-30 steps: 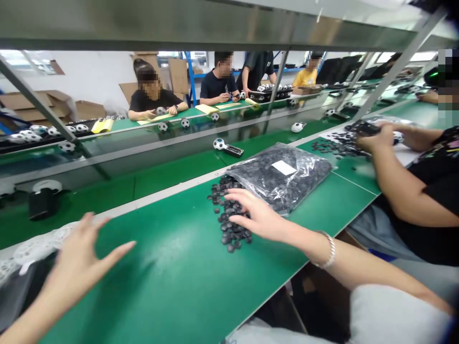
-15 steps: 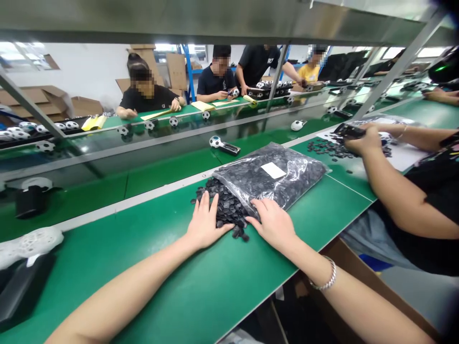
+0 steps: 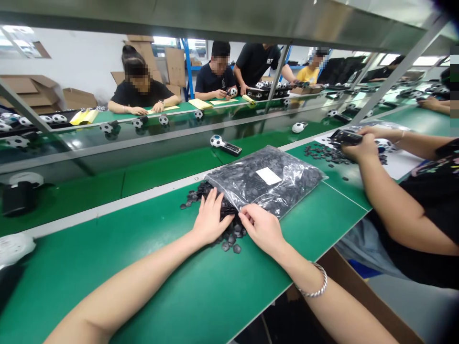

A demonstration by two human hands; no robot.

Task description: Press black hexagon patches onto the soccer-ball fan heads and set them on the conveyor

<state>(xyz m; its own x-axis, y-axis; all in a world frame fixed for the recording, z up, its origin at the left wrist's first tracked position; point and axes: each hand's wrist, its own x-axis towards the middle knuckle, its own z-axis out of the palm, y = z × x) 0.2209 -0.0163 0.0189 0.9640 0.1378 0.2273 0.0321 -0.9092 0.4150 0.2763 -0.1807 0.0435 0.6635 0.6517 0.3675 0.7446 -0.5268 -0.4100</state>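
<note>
A clear plastic bag (image 3: 247, 179) full of small black pieces lies on the green worktop, a white label (image 3: 268, 176) on its top. Loose black pieces (image 3: 234, 235) spill from its left end onto the worktop. My left hand (image 3: 211, 219) rests over these pieces with fingers stretched out, touching them at the bag's mouth. With thumb and forefinger, my right hand (image 3: 263, 228) pinches the near corner of the bag's open edge. Part of the pile is hidden under my left hand.
A co-worker's hands (image 3: 366, 143) hold a black device at right, beside another pile of black pieces (image 3: 326, 154). Beyond the pale rail, a football-patterned device (image 3: 225, 145) lies on the green belt (image 3: 161, 177). Several people work across the line. A metal post (image 3: 394, 67) slants at right.
My right hand has closed on the bag's edge. My left hand has slid slightly right over the pieces, and more of them lie spread on the near side and at the left.
</note>
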